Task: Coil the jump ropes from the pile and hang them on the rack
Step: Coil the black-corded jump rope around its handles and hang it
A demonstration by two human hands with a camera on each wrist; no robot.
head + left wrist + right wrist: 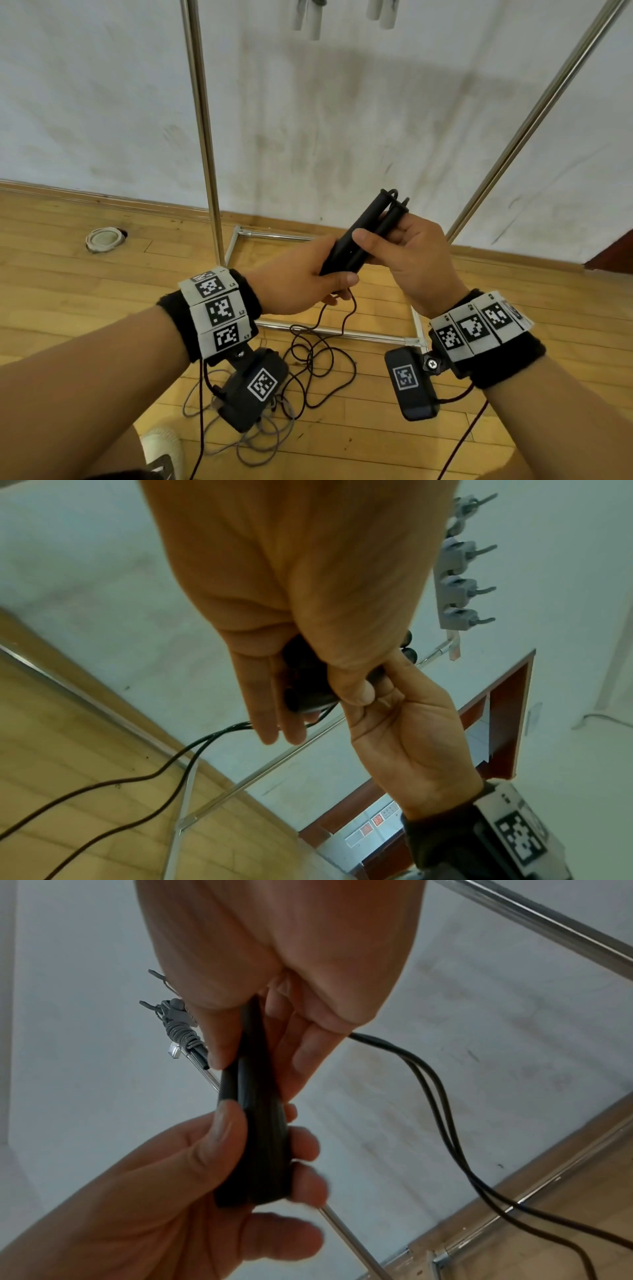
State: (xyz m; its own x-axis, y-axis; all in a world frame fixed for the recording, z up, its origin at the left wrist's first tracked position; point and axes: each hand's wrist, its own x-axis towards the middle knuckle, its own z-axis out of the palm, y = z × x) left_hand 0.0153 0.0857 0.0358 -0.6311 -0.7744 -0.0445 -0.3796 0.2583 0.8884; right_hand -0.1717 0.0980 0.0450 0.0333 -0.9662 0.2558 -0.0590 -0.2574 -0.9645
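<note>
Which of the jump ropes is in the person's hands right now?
The black jump rope: both hands grip its paired handles, its cord trailing to the floor. The grey rope lies loose on the floor; others hang on the rack.

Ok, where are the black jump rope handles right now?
In the head view the black handles sit centre frame, side by side, gripped by the left hand and the right hand, above the rack's base frame; their cord trails down to the floor.

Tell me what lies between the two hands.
The black rope handles, side by side: the left hand grips their lower end, the right hand their middle. Head view shows it best.
</note>
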